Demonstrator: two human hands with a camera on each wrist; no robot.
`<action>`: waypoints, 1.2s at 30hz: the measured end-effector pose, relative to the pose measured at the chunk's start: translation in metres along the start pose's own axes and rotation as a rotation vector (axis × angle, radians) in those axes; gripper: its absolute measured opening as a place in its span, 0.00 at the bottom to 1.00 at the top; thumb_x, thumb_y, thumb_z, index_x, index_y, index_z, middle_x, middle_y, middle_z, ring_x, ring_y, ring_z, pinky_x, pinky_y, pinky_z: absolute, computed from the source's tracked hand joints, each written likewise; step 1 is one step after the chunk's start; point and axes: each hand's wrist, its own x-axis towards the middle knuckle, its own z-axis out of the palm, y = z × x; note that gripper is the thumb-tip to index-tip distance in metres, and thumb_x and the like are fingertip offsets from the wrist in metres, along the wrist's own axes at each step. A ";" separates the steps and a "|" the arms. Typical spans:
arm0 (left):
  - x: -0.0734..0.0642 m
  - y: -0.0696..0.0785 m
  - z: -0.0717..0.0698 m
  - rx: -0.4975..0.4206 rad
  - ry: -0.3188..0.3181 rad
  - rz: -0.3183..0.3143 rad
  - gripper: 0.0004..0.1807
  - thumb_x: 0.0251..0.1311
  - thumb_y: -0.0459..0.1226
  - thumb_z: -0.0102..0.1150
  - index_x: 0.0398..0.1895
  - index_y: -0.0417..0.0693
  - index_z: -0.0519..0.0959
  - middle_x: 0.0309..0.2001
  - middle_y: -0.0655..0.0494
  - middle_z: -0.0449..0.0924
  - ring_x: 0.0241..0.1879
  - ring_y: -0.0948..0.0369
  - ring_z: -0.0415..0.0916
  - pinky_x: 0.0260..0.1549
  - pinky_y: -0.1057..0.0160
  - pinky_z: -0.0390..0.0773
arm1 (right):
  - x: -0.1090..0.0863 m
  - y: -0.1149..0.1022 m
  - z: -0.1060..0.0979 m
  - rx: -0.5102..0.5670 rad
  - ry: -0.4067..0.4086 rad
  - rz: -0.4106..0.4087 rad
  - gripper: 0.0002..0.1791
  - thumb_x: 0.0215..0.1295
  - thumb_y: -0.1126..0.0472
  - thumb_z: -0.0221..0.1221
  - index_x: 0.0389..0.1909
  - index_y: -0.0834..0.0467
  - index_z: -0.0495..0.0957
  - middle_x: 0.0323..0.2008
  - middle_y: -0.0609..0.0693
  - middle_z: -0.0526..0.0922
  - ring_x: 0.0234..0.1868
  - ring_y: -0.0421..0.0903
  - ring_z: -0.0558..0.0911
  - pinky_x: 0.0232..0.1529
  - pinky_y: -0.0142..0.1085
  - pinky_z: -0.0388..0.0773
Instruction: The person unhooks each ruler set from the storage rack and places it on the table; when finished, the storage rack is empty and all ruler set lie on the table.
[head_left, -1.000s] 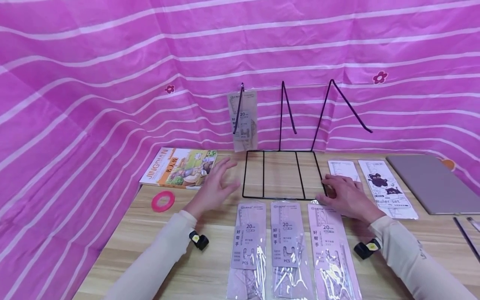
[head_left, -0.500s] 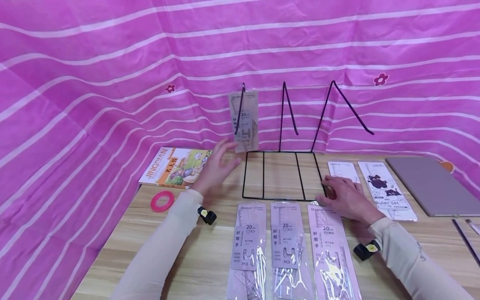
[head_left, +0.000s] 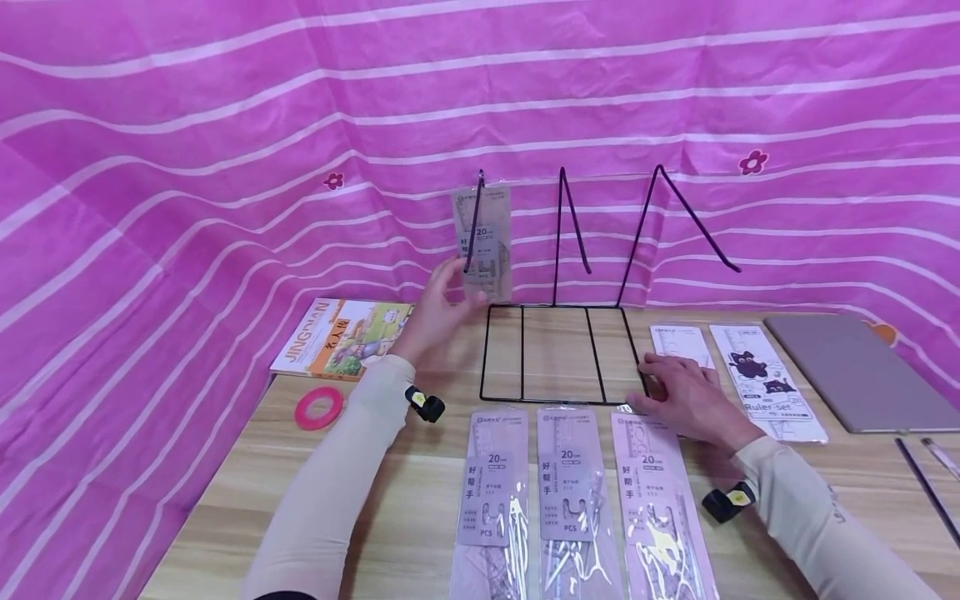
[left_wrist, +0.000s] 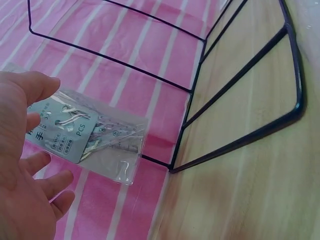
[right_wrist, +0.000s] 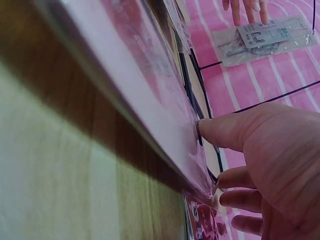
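A black wire display rack (head_left: 555,402) stands on the table with its base flat and its hooks pointing forward. From its left hook hangs a clear-wrapped ruler set (head_left: 495,242). My left hand (head_left: 442,312) is at the lower left of that packet. In the left wrist view the thumb lies over the ruler set (left_wrist: 62,132), the other fingers spread loosely below; no firm grip shows. My right hand (head_left: 686,400) holds the rack's front right corner, thumb (right_wrist: 215,131) on the front wire and fingers bent at the side.
Three more ruler packets (head_left: 487,492) lie in a row before the rack. To the right are white ruler packs (head_left: 765,375), a grey flat board (head_left: 862,367) and a dark thin stick (head_left: 926,479). At left lie a book (head_left: 345,333) and a pink tape roll (head_left: 302,411).
My left hand has moved up and inward, from beside the rack's base to the bottom of the hanging ruler set. The right hand keeps its place on the rack's corner.
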 end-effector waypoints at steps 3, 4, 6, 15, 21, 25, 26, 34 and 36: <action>0.003 -0.001 0.000 -0.029 0.001 0.007 0.39 0.71 0.47 0.67 0.81 0.61 0.62 0.78 0.53 0.64 0.75 0.49 0.67 0.72 0.41 0.73 | 0.001 -0.001 0.000 0.006 -0.004 0.004 0.41 0.71 0.41 0.64 0.72 0.67 0.71 0.77 0.67 0.65 0.75 0.72 0.60 0.71 0.68 0.54; 0.003 -0.001 0.000 -0.036 0.002 0.010 0.39 0.70 0.47 0.67 0.81 0.61 0.62 0.77 0.52 0.66 0.74 0.49 0.68 0.71 0.42 0.74 | 0.001 -0.001 0.000 0.007 -0.005 0.006 0.41 0.71 0.41 0.64 0.73 0.67 0.71 0.78 0.67 0.65 0.75 0.72 0.60 0.71 0.68 0.54; 0.003 0.000 0.000 -0.062 0.003 0.011 0.39 0.70 0.46 0.68 0.80 0.61 0.63 0.74 0.50 0.69 0.73 0.48 0.70 0.69 0.43 0.77 | 0.001 -0.002 0.000 0.007 -0.006 0.009 0.41 0.71 0.41 0.64 0.73 0.67 0.71 0.78 0.67 0.64 0.75 0.72 0.60 0.71 0.68 0.54; 0.005 0.005 0.003 -0.184 0.017 0.014 0.34 0.71 0.37 0.65 0.77 0.55 0.66 0.67 0.42 0.76 0.65 0.45 0.77 0.61 0.45 0.83 | 0.001 -0.002 0.001 -0.002 -0.006 0.012 0.41 0.71 0.41 0.65 0.73 0.67 0.71 0.78 0.67 0.65 0.75 0.72 0.61 0.70 0.68 0.55; 0.002 0.008 0.005 -0.150 0.045 0.033 0.32 0.71 0.30 0.62 0.75 0.55 0.68 0.65 0.46 0.77 0.59 0.48 0.80 0.58 0.48 0.84 | 0.001 -0.001 0.001 -0.004 0.000 0.006 0.41 0.71 0.41 0.64 0.72 0.67 0.71 0.78 0.67 0.64 0.75 0.72 0.61 0.70 0.67 0.55; -0.002 0.011 0.005 -0.125 0.056 0.058 0.35 0.69 0.25 0.59 0.76 0.55 0.68 0.65 0.48 0.76 0.56 0.51 0.80 0.57 0.53 0.83 | 0.001 0.000 0.001 -0.004 -0.002 0.000 0.41 0.71 0.41 0.64 0.72 0.67 0.71 0.78 0.67 0.64 0.75 0.72 0.61 0.70 0.68 0.55; -0.004 0.012 0.006 -0.117 0.056 0.061 0.35 0.69 0.25 0.59 0.77 0.56 0.68 0.64 0.48 0.76 0.55 0.51 0.80 0.55 0.54 0.83 | 0.001 0.000 0.001 -0.003 -0.002 0.000 0.41 0.71 0.41 0.64 0.72 0.67 0.71 0.78 0.67 0.64 0.75 0.72 0.61 0.70 0.68 0.55; -0.017 0.020 0.001 -0.090 0.046 0.069 0.39 0.71 0.26 0.57 0.80 0.65 0.64 0.58 0.48 0.76 0.46 0.55 0.76 0.44 0.63 0.82 | 0.002 0.001 0.002 0.002 0.004 0.000 0.41 0.71 0.41 0.64 0.72 0.67 0.71 0.78 0.67 0.64 0.75 0.72 0.61 0.70 0.68 0.55; -0.022 0.022 -0.001 -0.084 0.041 0.065 0.39 0.72 0.27 0.57 0.81 0.65 0.63 0.58 0.47 0.77 0.46 0.55 0.76 0.44 0.64 0.81 | 0.002 0.001 0.002 0.004 0.002 0.003 0.41 0.71 0.41 0.65 0.72 0.67 0.71 0.78 0.67 0.64 0.75 0.72 0.61 0.70 0.68 0.55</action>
